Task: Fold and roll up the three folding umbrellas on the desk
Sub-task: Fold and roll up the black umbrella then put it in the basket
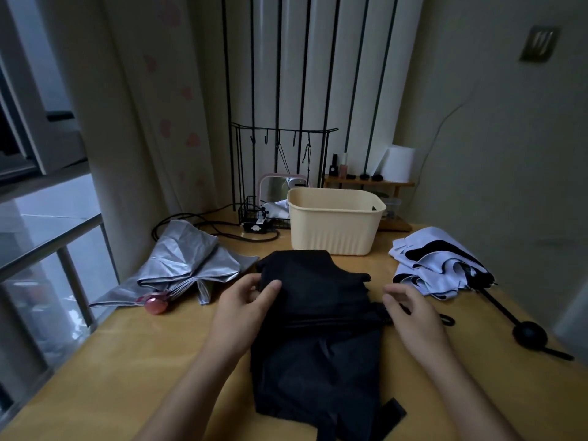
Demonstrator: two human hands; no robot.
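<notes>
At the middle of the desk (pixel 127 361), close to the near edge, the black umbrella (pixel 318 329) lies flat in loose folds, its far end just short of the cream basket (pixel 334 221). My left hand (pixel 245 310) is on its left side, thumb and fingers pinching a fold of the black cloth. My right hand (pixel 410 316) is at its right side with the fingers loosely bent and holding nothing; they are blurred, so I cannot tell whether their tips touch the cloth. A black strap (pixel 393 412) trails from the umbrella toward the near edge.

Toward the left edge lies the silver umbrella (pixel 187 265), collapsed but spread out, its pink handle (pixel 156 305) pointing at the near left. One corner of its cloth comes just beside the black one.

Toward the right edge lies the pale umbrella (pixel 436 265), crumpled, black lining showing in the folds. Its thin black shaft runs toward the near right and ends in a round black handle (pixel 529 337), well apart from my right hand.

Behind the basket, along the far edge, stand a black wire rack (pixel 254 214), a pink-framed mirror (pixel 270 186), a small wooden shelf (pixel 366 183) with bottles and a white paper roll (pixel 399 163). Black cables (pixel 206 224) loop across the far left corner.
</notes>
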